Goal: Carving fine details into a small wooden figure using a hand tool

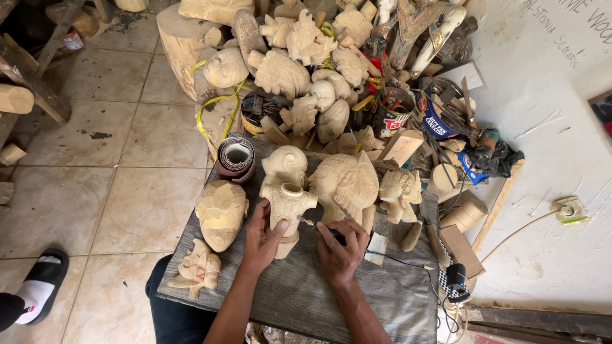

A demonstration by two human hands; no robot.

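My left hand (260, 239) grips a pale wooden carved torso figure (288, 204) that stands on a dark grey wooden board (299, 293) across my lap. My right hand (341, 248) holds a small black corded rotary tool (330, 233), its tip touching the figure's right side. A thin black cord (408, 262) runs from the tool to the right. Around the figure lie other pale carvings: a round head (285, 164) behind it, a large winged head (347, 185) to the right, a mask-like face (221, 212) to the left, a small carving (197, 267) at the board's left corner.
A roll of sandpaper (236, 159) sits at the board's far edge. Behind it a heap of unfinished wooden carvings (299, 64), tins with tools (390, 114) and wood blocks crowd against a white wall (561, 191). Tiled floor (95, 191) lies left; another person's sandalled foot (38, 286) shows bottom left.
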